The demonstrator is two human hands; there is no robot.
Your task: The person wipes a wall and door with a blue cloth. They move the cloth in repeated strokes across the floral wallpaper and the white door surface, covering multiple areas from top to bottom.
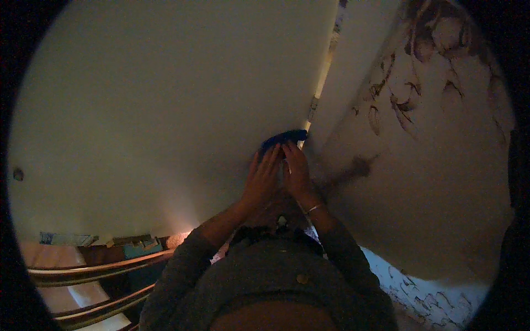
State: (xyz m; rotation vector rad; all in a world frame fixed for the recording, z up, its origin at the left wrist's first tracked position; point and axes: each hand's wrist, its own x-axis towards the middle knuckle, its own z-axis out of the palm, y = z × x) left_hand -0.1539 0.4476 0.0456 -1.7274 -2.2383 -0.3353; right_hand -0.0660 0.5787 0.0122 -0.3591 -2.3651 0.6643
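Observation:
A dark blue cloth (284, 137) lies bunched on a large pale, smooth surface (157, 103), close to that surface's right edge. My left hand (264, 173) rests flat on the near side of the cloth with its fingers stretched forward. Beside it, my right hand (297, 169) touches the cloth's right part, its fingers partly bent; the wrist bears a thin bracelet. The fingertips of both hands nearly meet. Dim light hides how firmly the cloth is held and what lies under the palms.
A narrow bright gap (321, 82) runs along the pale surface's right edge. Right of it is a wall or panel with a dark floral pattern (403, 105). Curved rails (99, 268) stand at the lower left. A small dark round spot (18, 173) marks the pale surface's far left.

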